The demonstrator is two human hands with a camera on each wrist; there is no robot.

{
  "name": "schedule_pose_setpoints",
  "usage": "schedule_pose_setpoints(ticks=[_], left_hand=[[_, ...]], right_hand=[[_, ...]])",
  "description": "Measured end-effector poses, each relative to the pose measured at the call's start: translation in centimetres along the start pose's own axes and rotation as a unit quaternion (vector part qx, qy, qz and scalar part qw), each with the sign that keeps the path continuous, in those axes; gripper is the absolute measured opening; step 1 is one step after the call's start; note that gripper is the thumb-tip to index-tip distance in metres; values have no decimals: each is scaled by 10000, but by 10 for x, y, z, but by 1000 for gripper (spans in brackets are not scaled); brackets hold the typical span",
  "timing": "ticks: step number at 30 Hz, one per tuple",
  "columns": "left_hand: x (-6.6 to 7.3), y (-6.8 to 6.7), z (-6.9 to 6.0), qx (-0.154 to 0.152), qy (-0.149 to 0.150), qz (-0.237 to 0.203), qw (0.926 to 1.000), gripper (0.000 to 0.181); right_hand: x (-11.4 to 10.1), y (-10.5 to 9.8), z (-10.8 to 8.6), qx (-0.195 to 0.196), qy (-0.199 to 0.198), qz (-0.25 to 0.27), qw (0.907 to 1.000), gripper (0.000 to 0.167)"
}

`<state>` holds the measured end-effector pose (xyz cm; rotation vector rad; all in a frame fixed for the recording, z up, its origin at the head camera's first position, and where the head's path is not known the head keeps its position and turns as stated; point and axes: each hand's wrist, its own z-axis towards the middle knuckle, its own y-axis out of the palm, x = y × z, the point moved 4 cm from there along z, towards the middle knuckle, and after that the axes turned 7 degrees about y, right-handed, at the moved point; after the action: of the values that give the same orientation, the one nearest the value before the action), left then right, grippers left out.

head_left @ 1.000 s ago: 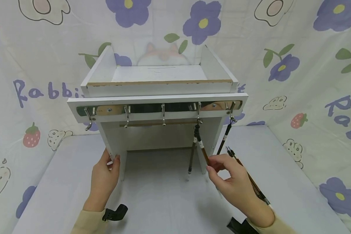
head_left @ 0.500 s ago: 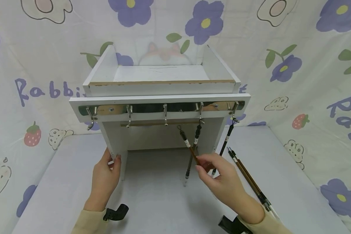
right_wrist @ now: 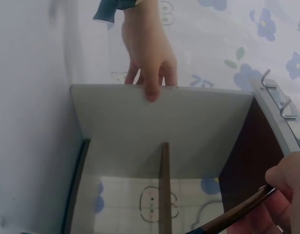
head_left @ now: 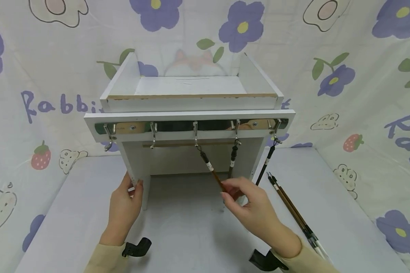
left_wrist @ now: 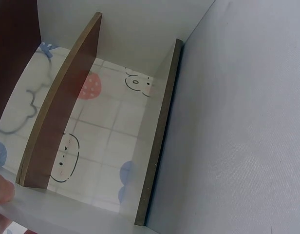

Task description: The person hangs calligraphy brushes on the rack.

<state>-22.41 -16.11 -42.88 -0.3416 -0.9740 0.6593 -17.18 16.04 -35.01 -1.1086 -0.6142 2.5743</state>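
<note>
My right hand [head_left: 256,208] pinches the brown handle of a brush [head_left: 212,170], which slants up to the left. The loop at the brush's top touches or lies just below the middle hook [head_left: 196,134]; which, I cannot tell. In the right wrist view the thumb and fingers hold the brush shaft [right_wrist: 237,209]. Two other brushes hang by loops, one [head_left: 233,159] from the hook right of the middle, one [head_left: 266,163] from the rightmost hook. My left hand [head_left: 123,212] grips the front edge of the white stand's left side panel [head_left: 131,163], as the right wrist view also shows.
More brushes [head_left: 294,210] lie together on the white table [head_left: 341,227] right of the stand. Two bare hooks are on the left of the metal strip. An open-topped tray section [head_left: 191,103] forms the stand's top. A patterned cloth [head_left: 328,45] hangs behind.
My right hand has moved left with its brush, from beside the hanging brush right of the middle to below the middle hook. The left hand keeps its grip on the side panel.
</note>
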Motion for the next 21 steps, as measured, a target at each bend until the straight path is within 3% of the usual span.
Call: schedule_pose_setpoints(ticks=[21], left_hand=[[0,0,1,43,34,77,10000,39]], right_hand=[[0,2,5,-86,193,50,9998,24]])
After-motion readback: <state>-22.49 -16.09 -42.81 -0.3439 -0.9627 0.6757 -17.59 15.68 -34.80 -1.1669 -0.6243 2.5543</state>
